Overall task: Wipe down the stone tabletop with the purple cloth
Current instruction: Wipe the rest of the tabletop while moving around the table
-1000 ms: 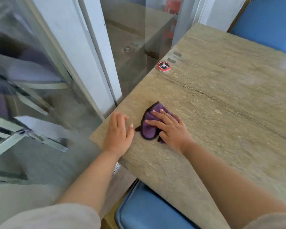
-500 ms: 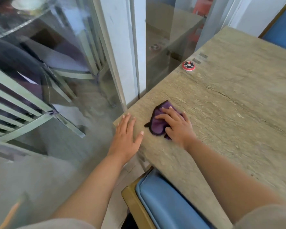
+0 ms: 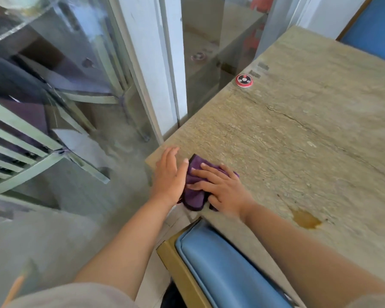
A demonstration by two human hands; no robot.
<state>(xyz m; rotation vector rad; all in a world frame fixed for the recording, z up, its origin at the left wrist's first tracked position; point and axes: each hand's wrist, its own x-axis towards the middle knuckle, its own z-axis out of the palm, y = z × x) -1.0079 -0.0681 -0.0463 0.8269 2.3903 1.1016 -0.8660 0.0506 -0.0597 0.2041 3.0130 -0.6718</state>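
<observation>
A crumpled purple cloth (image 3: 195, 192) lies at the near left corner of the stone tabletop (image 3: 298, 138), reaching the front edge. My right hand (image 3: 222, 187) presses flat on top of it with fingers spread. My left hand (image 3: 170, 174) rests flat on the corner just left of the cloth, thumb touching the cloth's edge, fingers apart and holding nothing. A brownish wet stain (image 3: 307, 220) marks the stone near the front edge, to the right of my right arm.
A round red call button (image 3: 244, 80) sits by the table's left edge, further back. A glass partition with a white frame (image 3: 165, 74) stands against that edge. Blue padded chairs are below the front edge (image 3: 220, 270) and at the far right (image 3: 376, 25).
My right hand has dragged the cloth toward the front edge of the corner. My left hand has closed in and now touches the cloth. The view has swung left.
</observation>
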